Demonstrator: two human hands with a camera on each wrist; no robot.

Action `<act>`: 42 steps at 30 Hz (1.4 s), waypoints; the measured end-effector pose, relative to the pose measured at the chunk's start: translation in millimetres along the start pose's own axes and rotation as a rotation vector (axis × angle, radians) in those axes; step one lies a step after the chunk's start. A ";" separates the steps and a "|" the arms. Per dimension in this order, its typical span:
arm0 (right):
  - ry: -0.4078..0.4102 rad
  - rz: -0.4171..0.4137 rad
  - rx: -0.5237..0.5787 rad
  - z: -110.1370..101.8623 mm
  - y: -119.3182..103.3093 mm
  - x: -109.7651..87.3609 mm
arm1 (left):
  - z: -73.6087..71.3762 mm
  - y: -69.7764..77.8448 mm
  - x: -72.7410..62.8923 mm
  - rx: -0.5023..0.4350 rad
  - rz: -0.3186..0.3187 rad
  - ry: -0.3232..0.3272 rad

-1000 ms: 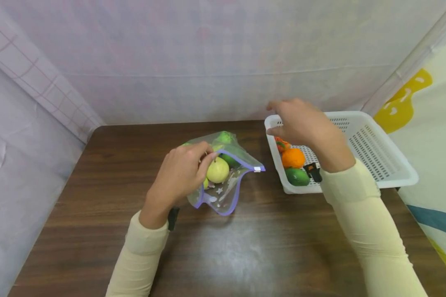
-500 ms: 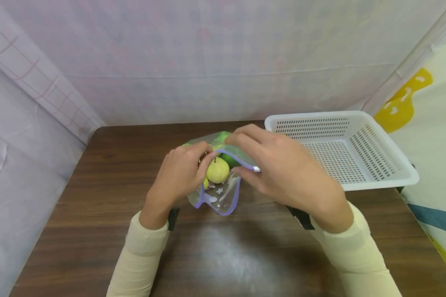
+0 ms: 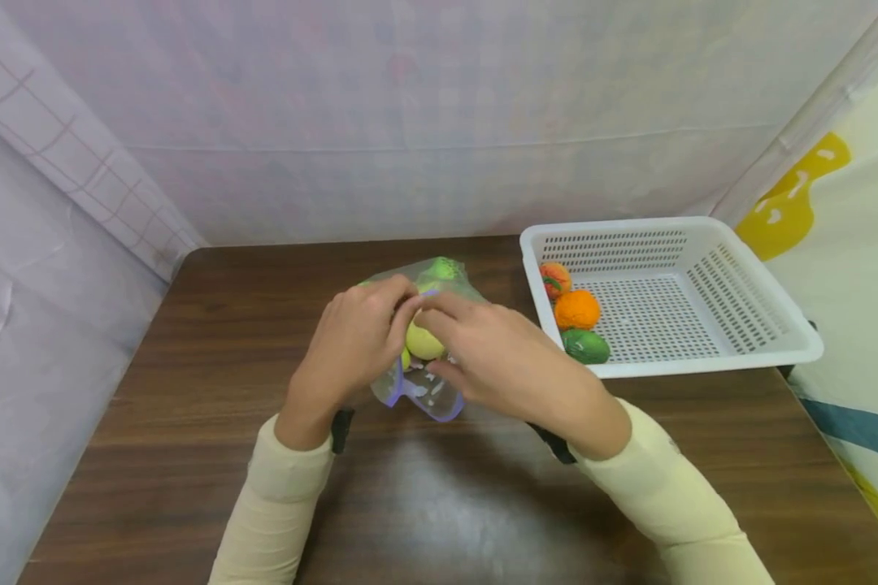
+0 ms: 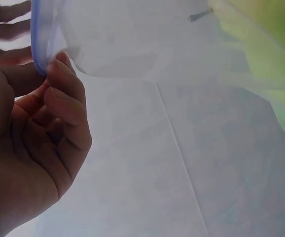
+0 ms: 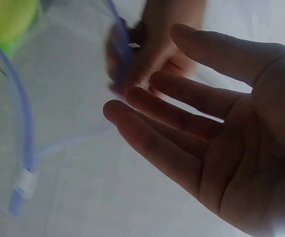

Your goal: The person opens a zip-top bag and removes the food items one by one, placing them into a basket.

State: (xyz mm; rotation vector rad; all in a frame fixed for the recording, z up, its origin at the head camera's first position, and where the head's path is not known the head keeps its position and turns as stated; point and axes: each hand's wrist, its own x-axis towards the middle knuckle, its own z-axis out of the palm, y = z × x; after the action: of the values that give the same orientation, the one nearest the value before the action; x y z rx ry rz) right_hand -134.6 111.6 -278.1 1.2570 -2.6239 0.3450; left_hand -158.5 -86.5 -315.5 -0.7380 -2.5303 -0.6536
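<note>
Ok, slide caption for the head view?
Left grip pinches the clear bag, right grip at its mouth; three fruits in the white basket.

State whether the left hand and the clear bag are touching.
Touching. The left wrist view shows the left hand pinching the clear bag at its blue rim.

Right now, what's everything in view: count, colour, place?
Zip bag: 1, clear, blue-purple edging, on table
Slider: 1, white, on edging
Round fruit: 1, pale yellow, in bag
Other bag items: count unclear, green and yellow
Basket: 1, white, table's right side
Peach-like fruit: 1, orange-red, basket's left end
Orange: 1, orange, beside it
Oval fruit: 1, green, near left corner
Table: 1, brown, under both
Sheets: several, mostly pale, around table
Left hand: 1, bare, pinching bag
Right hand: 1, bare, at bag
Sleeves: 2, pale yellow, on arms
</note>
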 end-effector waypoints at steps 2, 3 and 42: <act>-0.045 0.025 -0.010 9.5 0.7 4.8 | 0.2 0.0 -0.2 0.007 -0.006 -0.001; -0.064 0.037 -0.011 14.4 1.0 7.3 | 0.1 0.2 -0.2 0.009 -0.008 0.000; -0.403 0.237 0.023 100.4 30.5 67.8 | 1.1 1.4 -0.9 0.026 0.008 -0.014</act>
State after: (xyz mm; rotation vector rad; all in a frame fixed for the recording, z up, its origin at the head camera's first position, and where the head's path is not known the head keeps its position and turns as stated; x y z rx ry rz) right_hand -209.0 50.4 -357.6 1.1205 -3.1298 0.1709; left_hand -157.3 -85.2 -316.4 -0.7451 -2.5421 -0.6135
